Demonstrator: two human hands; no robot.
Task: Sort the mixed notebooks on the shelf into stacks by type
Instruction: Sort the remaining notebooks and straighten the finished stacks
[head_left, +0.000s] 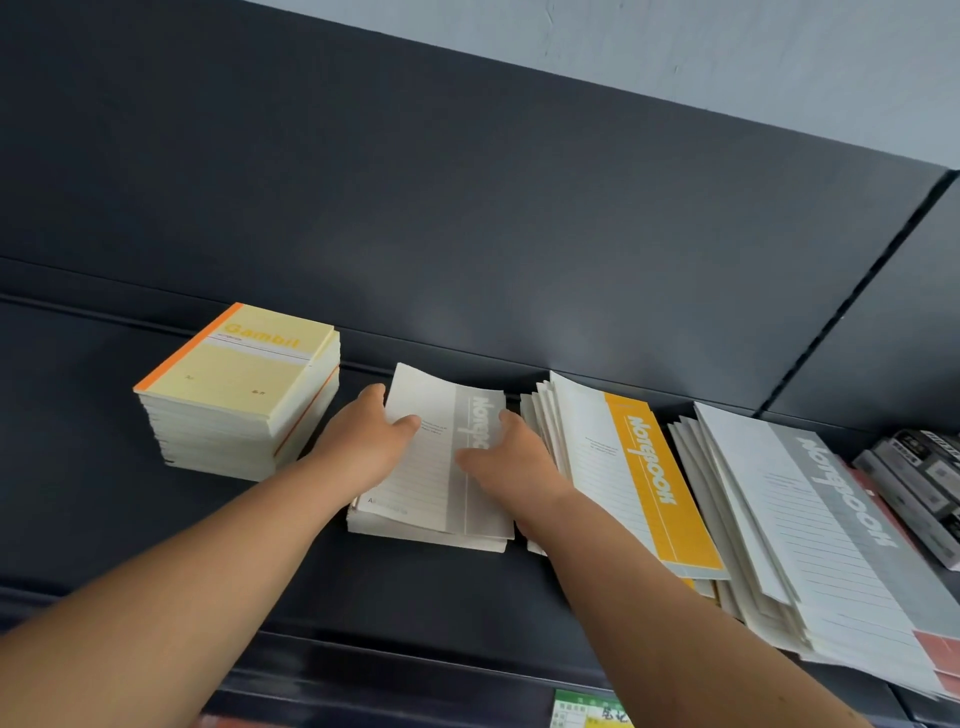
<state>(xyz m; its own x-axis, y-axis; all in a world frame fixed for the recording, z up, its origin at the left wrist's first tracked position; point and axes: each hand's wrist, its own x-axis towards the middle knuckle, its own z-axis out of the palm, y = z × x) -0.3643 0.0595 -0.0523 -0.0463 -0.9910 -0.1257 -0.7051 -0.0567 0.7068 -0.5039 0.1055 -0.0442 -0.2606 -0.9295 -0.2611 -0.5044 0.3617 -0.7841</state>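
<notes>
A small stack of white notebooks with a grey band (441, 467) lies in the middle of the dark shelf (415, 587). My left hand (363, 447) holds the stack's left edge, thumb on top and fingers round the side. My right hand (511, 462) grips the right edge, thumb pressed on the grey band. The top notebook's far end curls upward. A tall stack of yellow Gambit notebooks (239, 389) stands to the left. To the right lie a fanned pile topped by an orange-banded notebook (628, 478) and a larger fanned pile topped by a grey-banded one (810, 540).
Dark boxed items (919, 483) lie at the far right. The shelf's dark back panel (467, 218) rises behind the stacks. A green and yellow price label (587, 709) sits on the shelf's front edge below.
</notes>
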